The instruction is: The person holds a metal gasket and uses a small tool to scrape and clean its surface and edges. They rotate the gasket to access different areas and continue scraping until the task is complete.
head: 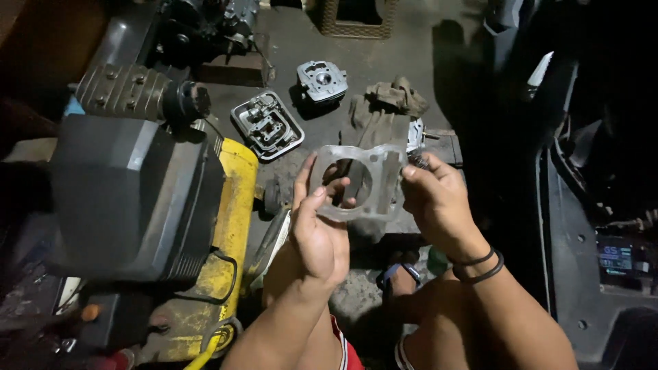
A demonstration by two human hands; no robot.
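Note:
Both my hands hold up a thin pale gasket with a large round hole and smaller holes around it. My left hand pinches its left and lower edge between thumb and fingers. On the gasket's right edge, my right hand grips with fingers curled; black bands circle that wrist. The gasket hangs above the dark floor, in front of a dirty rag.
A yellow air compressor with black motor housing fills the left. A metal engine cover and a cylinder head lie on the floor beyond. A finned engine cylinder sits upper left. A dark vehicle body stands right.

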